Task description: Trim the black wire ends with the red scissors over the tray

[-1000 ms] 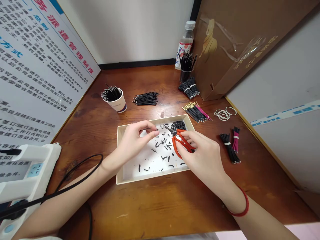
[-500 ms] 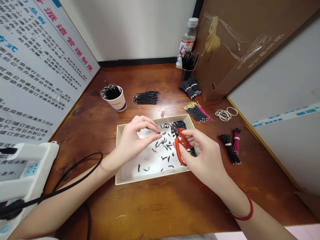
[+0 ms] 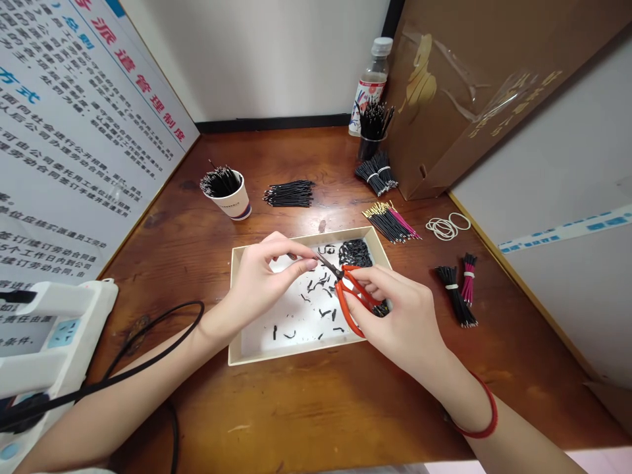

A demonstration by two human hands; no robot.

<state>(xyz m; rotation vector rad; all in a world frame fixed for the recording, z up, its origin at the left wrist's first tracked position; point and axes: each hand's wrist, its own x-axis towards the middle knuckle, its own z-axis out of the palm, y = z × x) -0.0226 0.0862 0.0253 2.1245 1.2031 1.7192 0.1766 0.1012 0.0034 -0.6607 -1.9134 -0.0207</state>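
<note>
Over a shallow cream box (image 3: 296, 356), my left hand (image 3: 271, 266) pinches thumb and index finger together on a small dark piece, mostly hidden by the fingertips. Red-handled scissors (image 3: 348, 289) are in my right hand (image 3: 402, 306), with fingers through the loops. Their blade tips point left and meet my left fingertips. Inside the box, short black scraps (image 3: 323, 313) lie scattered on the white bottom, and a pile of black pieces (image 3: 354, 253) fills its back right corner.
Behind the box are a paper cup (image 3: 234, 203) of black wires, a black wire pile (image 3: 289, 193) and a bottle (image 3: 370, 82). Wire bundles (image 3: 457, 296) and rubber bands (image 3: 444, 227) lie right. A black cable (image 3: 153, 355) crosses my left forearm; a cardboard box (image 3: 444, 99) stands back right.
My right hand has brought the scissors left and slightly down, so the blades now reach my left fingertips. My left thumb and index finger have closed together.
</note>
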